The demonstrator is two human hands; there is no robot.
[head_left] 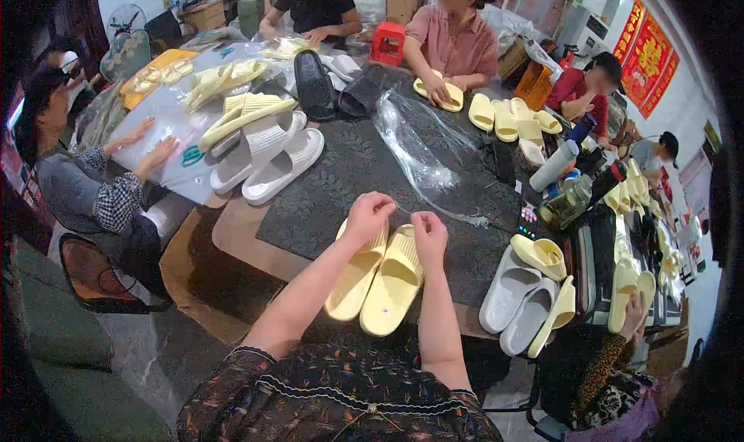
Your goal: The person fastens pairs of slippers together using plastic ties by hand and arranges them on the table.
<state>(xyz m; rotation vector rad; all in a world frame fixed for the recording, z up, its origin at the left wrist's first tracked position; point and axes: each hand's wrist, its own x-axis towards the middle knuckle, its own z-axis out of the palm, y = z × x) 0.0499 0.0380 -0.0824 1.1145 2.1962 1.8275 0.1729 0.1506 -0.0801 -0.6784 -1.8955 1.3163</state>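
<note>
A pair of pale yellow slide sandals point(385, 308) lies side by side in front of me at the near edge of the table. Above their toe ends my left hand point(370, 217) is closed in a pinch. Close by on the right, my right hand point(428, 234) pinches too, its fingertips pressed together. Something thin and pale seems to stretch between the fingertips, too fine to name. Just beyond my hands a crumpled clear plastic bag point(415, 159) lies on the dark patterned table cover point(322, 190).
Grey slides point(518, 299) with yellow ones stand at the right edge. More grey slides point(283, 163) and black slides point(314, 85) are stacked left and far. Bottles and a glass jar point(566, 203) stand at right. Several co-workers sit around, one holding a yellow slide point(451, 97).
</note>
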